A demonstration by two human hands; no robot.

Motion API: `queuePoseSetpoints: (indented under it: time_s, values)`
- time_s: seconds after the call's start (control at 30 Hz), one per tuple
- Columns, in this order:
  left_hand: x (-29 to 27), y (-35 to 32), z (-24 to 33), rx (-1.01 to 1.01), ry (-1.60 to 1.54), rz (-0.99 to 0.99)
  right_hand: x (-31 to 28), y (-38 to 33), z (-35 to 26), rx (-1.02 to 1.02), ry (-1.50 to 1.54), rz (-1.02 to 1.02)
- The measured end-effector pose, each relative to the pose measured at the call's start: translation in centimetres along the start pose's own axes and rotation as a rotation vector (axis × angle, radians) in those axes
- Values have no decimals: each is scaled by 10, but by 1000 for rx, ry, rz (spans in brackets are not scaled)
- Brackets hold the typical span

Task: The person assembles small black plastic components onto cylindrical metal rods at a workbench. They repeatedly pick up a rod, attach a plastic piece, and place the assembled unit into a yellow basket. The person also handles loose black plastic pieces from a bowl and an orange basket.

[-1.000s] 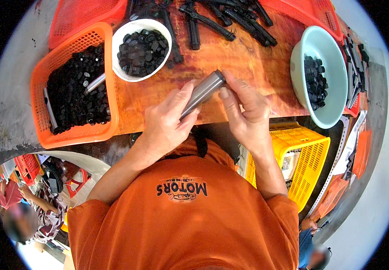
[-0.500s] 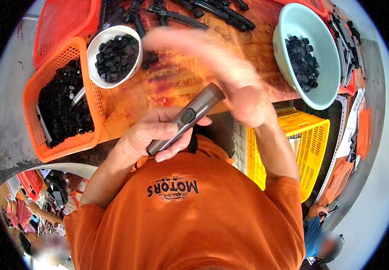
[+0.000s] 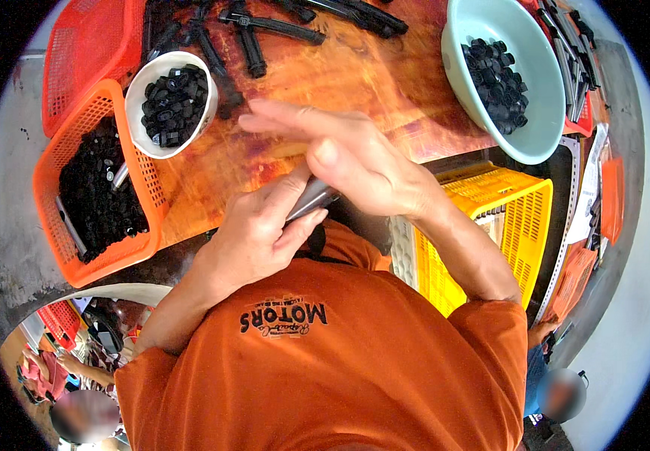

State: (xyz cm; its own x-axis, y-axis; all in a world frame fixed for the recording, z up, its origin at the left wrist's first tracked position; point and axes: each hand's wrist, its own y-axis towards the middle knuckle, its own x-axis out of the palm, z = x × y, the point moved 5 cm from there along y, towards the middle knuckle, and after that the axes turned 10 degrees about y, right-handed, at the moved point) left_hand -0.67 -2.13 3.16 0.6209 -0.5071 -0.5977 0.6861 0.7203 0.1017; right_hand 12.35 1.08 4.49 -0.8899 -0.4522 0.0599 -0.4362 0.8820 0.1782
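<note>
Right hand [image 3: 366,167], blurry 0.5 s ago, now flat over end of gray metal tube [image 3: 311,199], fingers extended; left hand [image 3: 246,234] wrapped round it. Work's at that end imo.

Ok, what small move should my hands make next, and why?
I'd probably move the right hand aside and look at the tube's far end. The left hand has the tube gripped, but the flat right hand hides that end, so its state can't be seen.
</note>
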Motion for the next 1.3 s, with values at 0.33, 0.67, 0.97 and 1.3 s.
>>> queuePoseSetpoints:
  time_s: [0.33,0.67,0.97,1.3]
  values:
    - [18,7,-16,-174,15,-201,-15,-21,56,459,197,272]
    - [25,-4,-3,-506,-1613,-522,-3,3,-34,-147,198,-129]
    - [-1,8,-31,-449,-852,-68,-31,-39,-10,163,-576,385]
    - [6,19,-42,-340,-912,361,-16,-61,17,67,-459,653]
